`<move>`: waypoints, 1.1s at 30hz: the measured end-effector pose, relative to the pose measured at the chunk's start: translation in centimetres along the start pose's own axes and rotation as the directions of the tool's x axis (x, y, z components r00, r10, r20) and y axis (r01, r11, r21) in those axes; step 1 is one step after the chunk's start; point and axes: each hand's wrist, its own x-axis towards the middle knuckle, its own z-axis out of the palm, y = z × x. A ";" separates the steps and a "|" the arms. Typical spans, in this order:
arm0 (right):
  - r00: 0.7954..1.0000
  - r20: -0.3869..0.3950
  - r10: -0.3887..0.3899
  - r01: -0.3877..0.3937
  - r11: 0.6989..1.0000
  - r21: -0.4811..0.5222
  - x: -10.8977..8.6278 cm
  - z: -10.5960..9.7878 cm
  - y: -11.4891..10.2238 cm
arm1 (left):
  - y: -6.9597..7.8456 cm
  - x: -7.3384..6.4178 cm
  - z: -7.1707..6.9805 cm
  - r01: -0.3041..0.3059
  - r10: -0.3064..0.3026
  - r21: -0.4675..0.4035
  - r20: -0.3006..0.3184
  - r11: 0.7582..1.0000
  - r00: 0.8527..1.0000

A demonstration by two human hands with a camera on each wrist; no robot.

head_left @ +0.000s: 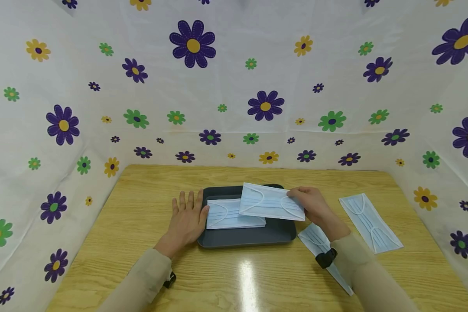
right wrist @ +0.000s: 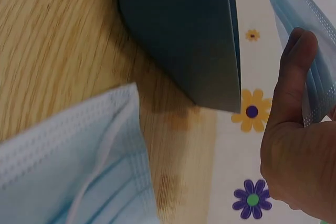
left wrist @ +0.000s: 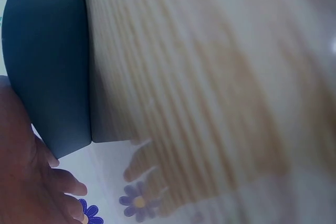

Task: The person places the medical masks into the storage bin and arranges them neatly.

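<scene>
A light-blue face mask is pinched at its right end by my right hand, which holds it over the dark grey tray. Inside the tray, toward its left side, lie flat blue face masks, partly covered by the held one. My left hand rests at the tray's left edge with its fingers straight and the thumb at the rim. In the right wrist view, the thumb presses on the held mask.
On the wooden table, one face mask lies at the far right. Another mask lies nearer, partly under my right forearm. A flower-patterned white cloth stands round the back and sides.
</scene>
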 end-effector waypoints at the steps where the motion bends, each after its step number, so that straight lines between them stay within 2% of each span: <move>1: 1.000 0.009 0.000 0.000 1.000 0.007 0.1 0.4 -0.1 | 0.0 0.0 0.0 -0.001 0.001 -0.002 0.001 1.000 1.000; 8: 0.999 0.043 -0.008 0.008 1.000 0.018 1.3 2.5 -0.1 | 0.0 0.1 0.0 0.001 0.000 0.008 -0.010 1.000 1.000; 16: 0.998 0.064 -0.017 0.020 0.998 -0.051 2.0 4.3 -0.2 | 0.2 0.1 -0.1 0.005 -0.005 0.017 -0.012 1.000 1.000; 33: 0.997 0.076 0.013 -0.010 0.999 -0.041 3.4 6.5 -0.4 | 0.3 0.0 -0.2 0.006 -0.006 0.043 -0.002 0.999 1.000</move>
